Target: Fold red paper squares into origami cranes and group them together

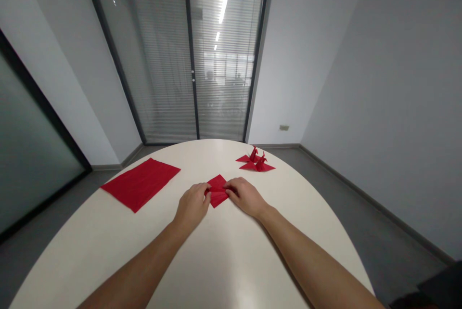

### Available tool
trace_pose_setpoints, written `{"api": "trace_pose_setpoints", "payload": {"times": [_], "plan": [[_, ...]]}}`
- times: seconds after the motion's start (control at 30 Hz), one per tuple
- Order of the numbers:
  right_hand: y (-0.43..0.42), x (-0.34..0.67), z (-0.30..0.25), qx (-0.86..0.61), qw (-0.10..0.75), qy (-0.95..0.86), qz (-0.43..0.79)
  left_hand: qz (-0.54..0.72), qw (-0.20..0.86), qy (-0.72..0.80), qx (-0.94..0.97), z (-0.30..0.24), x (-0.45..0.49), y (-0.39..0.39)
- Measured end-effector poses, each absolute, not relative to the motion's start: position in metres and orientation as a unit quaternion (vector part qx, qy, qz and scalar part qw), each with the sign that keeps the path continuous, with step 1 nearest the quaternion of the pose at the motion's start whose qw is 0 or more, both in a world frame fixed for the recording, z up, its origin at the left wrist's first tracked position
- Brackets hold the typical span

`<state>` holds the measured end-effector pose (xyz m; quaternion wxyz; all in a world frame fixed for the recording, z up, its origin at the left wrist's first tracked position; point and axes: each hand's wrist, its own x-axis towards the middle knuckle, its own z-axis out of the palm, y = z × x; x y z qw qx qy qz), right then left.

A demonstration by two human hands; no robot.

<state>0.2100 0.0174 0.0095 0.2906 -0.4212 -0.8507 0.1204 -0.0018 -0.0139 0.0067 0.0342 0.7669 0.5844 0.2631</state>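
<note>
A small folded piece of red origami paper is at the middle of the round table, one corner pointing away from me and one toward me. My left hand pinches its left side between thumb and fingers. On the opposite side, my right hand grips the right edge the same way. A crease or folded edge runs across the paper between the hands. The fingertips cover its left and right corners.
Two red paper cranes stand at the back right of the white round table. A larger flat red sheet lies at the left, reaching the table's edge. Beyond are a glass door with blinds and grey walls.
</note>
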Motion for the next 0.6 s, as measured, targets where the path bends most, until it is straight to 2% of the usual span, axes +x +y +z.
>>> {"api": "trace_pose_setpoints", "payload": {"times": [0.27,0.43,0.6], "plan": [[0.020,0.209,0.005,-0.396,0.305,-0.858,0.116,0.277,0.028,0.556,0.783,0.006,-0.004,-0.015],[0.018,0.208,0.008,-0.408,0.288,-0.858,0.121,0.237,0.005,0.507,0.828,0.011,-0.004,-0.015],[0.012,0.208,0.021,-0.423,0.281,-0.853,0.121,0.236,-0.008,0.532,0.813,0.013,-0.003,-0.017]]}}
